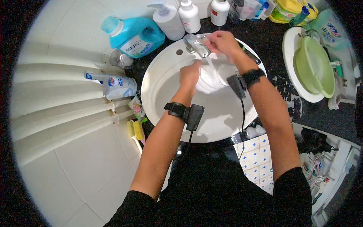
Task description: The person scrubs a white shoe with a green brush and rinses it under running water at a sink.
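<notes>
Leftmost, a pale-blue pouch [119, 87] stands near the white oval sink [210, 130]. Within the sink, the left hand [190, 76] is closed on the edge of a white bowl [206, 84] under running water [213, 67] from the metal faucet [197, 45]. Beside the faucet, the right hand's [224, 43] fingers bend, their grip unclear; farther right sits a green basin [307, 70].

The faucet [197, 47] sits at the back of the sink [215, 119] — bottles [189, 18] behind, basin [313, 68] right, brushes [138, 130] left.
</notes>
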`<action>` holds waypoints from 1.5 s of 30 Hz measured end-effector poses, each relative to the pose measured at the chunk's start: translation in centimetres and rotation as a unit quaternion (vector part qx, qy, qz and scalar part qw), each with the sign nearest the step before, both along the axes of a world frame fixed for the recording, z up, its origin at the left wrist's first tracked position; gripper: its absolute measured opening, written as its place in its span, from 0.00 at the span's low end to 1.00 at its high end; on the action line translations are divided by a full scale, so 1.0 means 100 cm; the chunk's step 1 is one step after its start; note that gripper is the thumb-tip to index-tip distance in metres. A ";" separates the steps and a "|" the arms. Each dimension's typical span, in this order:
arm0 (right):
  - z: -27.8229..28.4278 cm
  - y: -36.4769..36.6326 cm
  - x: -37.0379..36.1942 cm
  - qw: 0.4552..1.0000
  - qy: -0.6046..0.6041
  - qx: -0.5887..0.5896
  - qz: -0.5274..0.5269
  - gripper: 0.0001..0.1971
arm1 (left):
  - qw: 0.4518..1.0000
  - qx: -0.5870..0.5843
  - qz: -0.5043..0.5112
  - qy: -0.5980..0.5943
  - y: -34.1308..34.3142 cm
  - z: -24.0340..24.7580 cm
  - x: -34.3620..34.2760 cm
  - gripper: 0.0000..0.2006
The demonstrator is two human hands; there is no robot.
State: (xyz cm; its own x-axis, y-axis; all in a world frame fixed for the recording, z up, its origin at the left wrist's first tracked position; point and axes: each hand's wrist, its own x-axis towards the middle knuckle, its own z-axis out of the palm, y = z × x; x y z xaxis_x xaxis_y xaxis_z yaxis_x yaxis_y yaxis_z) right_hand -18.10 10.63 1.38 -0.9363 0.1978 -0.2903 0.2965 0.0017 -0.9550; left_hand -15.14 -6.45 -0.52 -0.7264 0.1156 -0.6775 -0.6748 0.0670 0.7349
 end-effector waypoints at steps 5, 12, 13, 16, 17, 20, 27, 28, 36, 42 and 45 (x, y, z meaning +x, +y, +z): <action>-0.004 -0.018 0.065 0.988 -0.068 -0.135 0.033 0.13 | 0.999 0.023 0.031 -0.018 0.002 -0.009 -0.005 0.23; 0.027 -0.053 0.077 0.972 0.139 0.173 -0.074 0.22 | 0.999 0.021 0.028 0.006 0.002 -0.013 -0.009 0.21; 0.032 -0.046 0.072 0.962 0.147 0.224 -0.050 0.20 | 0.999 0.021 0.025 0.003 0.007 -0.006 -0.003 0.21; 0.038 -0.041 0.065 0.921 0.170 0.349 -0.028 0.18 | 0.998 -0.046 -0.009 0.046 0.013 0.021 0.005 0.21; 0.040 -0.045 0.064 0.889 0.185 0.418 -0.028 0.17 | 0.999 -0.021 0.005 0.031 0.009 0.018 0.006 0.21; 0.050 -0.058 0.068 0.899 0.110 0.425 0.004 0.17 | 0.999 0.004 0.032 0.012 0.002 0.020 0.013 0.21; 0.048 -0.083 0.071 0.871 0.102 0.480 -0.001 0.16 | 0.997 -0.004 0.056 0.052 -0.007 -0.005 0.020 0.20; 0.044 -0.084 0.073 0.897 0.105 0.429 -0.016 0.17 | 0.997 -0.002 0.059 0.050 -0.007 -0.001 0.020 0.20; -0.005 -0.112 0.137 0.878 0.138 0.449 0.087 0.23 | 0.988 0.142 0.063 -0.025 -0.028 -0.025 0.017 0.16; -0.019 -0.108 0.143 0.867 0.090 0.484 0.081 0.25 | 0.983 0.153 0.052 -0.085 -0.032 -0.031 0.014 0.17; -0.027 -0.067 0.143 0.788 0.032 0.604 0.117 0.27 | 0.974 0.191 0.066 -0.100 -0.029 -0.028 0.007 0.18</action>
State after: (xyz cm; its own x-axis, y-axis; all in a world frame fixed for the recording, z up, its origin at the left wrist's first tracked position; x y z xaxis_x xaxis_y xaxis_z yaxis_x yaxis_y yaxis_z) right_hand -3.82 3.91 -1.37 -0.9931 0.1144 0.0264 0.1054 0.9678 -0.2284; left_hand -14.41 -9.39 -3.29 -0.6094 0.3020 -0.7331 -0.7916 -0.2836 0.5412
